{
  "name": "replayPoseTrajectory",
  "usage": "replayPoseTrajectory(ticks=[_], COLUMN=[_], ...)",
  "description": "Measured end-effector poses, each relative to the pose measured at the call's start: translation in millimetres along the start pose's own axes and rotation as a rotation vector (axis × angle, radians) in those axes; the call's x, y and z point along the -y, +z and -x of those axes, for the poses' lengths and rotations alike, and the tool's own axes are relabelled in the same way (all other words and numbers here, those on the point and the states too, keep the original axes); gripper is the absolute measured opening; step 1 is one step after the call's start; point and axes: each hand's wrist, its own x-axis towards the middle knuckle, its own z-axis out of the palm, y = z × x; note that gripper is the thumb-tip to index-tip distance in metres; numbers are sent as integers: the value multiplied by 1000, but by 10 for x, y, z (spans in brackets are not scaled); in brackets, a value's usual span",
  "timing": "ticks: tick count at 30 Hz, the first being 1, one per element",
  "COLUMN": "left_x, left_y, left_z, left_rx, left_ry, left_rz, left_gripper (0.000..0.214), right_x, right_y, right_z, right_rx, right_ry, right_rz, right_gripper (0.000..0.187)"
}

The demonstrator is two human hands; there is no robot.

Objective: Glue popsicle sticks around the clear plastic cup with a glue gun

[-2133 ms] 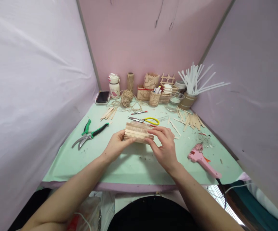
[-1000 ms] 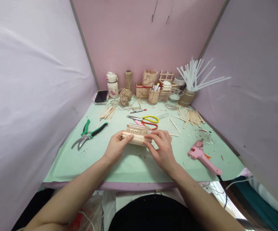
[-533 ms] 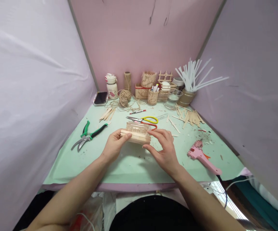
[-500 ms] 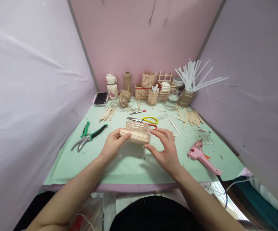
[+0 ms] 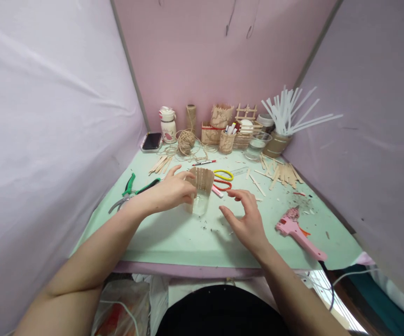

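A clear plastic cup [image 5: 201, 203] with wooden craft sticks lining part of its side stands upright at mid-table. My left hand [image 5: 175, 190] is at the cup's left side, its fingers bent around that edge and partly hiding it. To the right of the cup, my right hand [image 5: 245, 218] hovers with thumb and fingers apart, holding nothing. Behind the cup lie scissors with yellow and red handles [image 5: 223, 175] and a small pink-and-white item [image 5: 217, 191]. A pink glue gun [image 5: 300, 233] rests at the right.
Green-handled pruning shears [image 5: 129, 190] lie left, partly behind my left forearm. Loose craft sticks [image 5: 286, 173] are spread at the right, with more sticks [image 5: 160, 164] at the left. Twine [image 5: 186, 142], a bottle [image 5: 167, 126], and a cup of water [image 5: 257, 147] stand at the back.
The cup has turned from lying sideways in my hands to standing upright. My left hand has swung over to its left side; my right hand has come away from it. The view has shifted slightly.
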Motion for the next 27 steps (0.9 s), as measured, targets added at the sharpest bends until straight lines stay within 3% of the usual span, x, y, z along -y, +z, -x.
replayPoseTrajectory(ticks=[2, 5, 8, 10, 15, 20, 27], left_x=[32, 140, 324, 445, 604, 634, 616], left_y=[11, 17, 152, 323, 663, 687, 697], left_z=[74, 218, 320, 338, 259, 176, 124], left_rx=[13, -84, -196, -119, 0, -28, 32], left_ry=[42, 52, -93, -209, -260, -247, -251], left_rz=[-20, 18, 76, 94, 150, 154, 131], left_gripper=[15, 68, 113, 127, 127, 117, 94], right_x=[2, 16, 50, 82, 153, 169, 113], right_y=[6, 13, 36, 69, 209, 344, 427], right_z=[-2, -19, -57, -93, -206, -308, -313], right_rx=[22, 33, 46, 84, 204, 326, 384], right_ry=[2, -18, -95, -164, -283, -338, -344], right_rz=[-13, -10, 32, 86, 200, 250, 273], right_gripper=[26, 26, 28, 32, 41, 37, 37])
